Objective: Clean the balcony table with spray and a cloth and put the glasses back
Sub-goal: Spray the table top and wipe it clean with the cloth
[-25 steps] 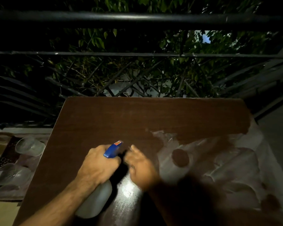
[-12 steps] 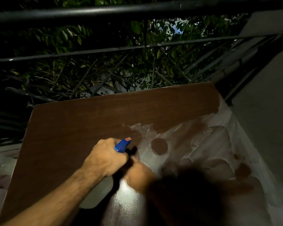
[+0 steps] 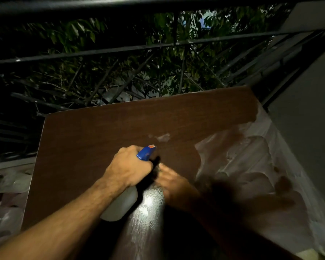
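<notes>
Night, dim light, one bright glare patch on the table [image 3: 101, 139] near its 6 o'clock edge.

Your left hand [image 3: 129, 168] sits at the table's middle, fingers curled round the neck of the bottle [image 3: 120, 203]. The bottle's pale body trails back along your forearm toward 7 o'clock, held above the wood; its blue trigger head [image 3: 145, 152] pokes out past your knuckles, aimed toward 1 o'clock.

Your right hand [image 3: 172, 178] is just beside the left, at its 3 o'clock, low over the tabletop. It is blurred and half in shadow; fingers point toward 11 o'clock at the bottle's nozzle end. Whether it is spread, pinching or holding a cloth, you cannot tell.

A whitish film [image 3: 251, 166] covers the table from 2 to 5 o'clock, with round dark bare spots in it. A small pale smear lies just past the trigger head at 12 o'clock.

Glasses [image 3: 11, 182] lie off the table at 9 o'clock, lower down, blurred.

Railing [image 3: 120, 48] and leaves run beyond the 12 o'clock edge.
</notes>
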